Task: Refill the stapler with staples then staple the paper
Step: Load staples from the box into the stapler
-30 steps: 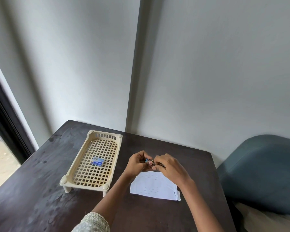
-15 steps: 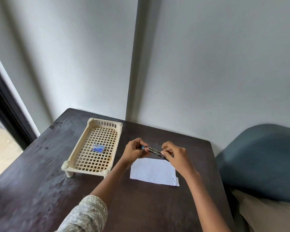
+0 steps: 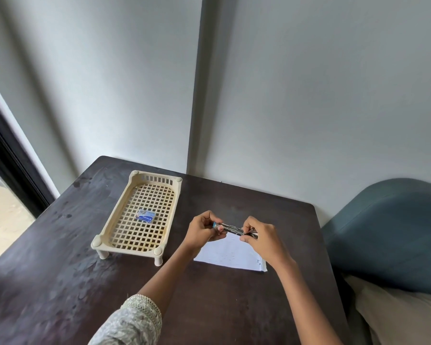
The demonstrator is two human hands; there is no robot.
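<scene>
Both hands, left hand and right hand, pinched the stapler in their fingers above the unstapled paper, apparently mid-refill, staple box in the tray.

Room, head view, bg only.
- Walls: plain pale grey-white, matte. Two faces meet at a vertical corner seam, w/ a darker shadow band alongside it, running down to the bench's far edge.
- Bench: dark brown wood, worn, w/ pale scuffs and dull blotches; rounded corners; far edge up against the wall.
- Window/door frame: black, slanting across left edge; white trim strip beside it.
- Outside floor: pale beige, brightly lit, seen through the opening at left.
- Chair: blue-grey upholstered, curved back, right of bench.
- Cushion/fabric: cream, lower right, below chair back.
- Light: soft daylight from left.
</scene>
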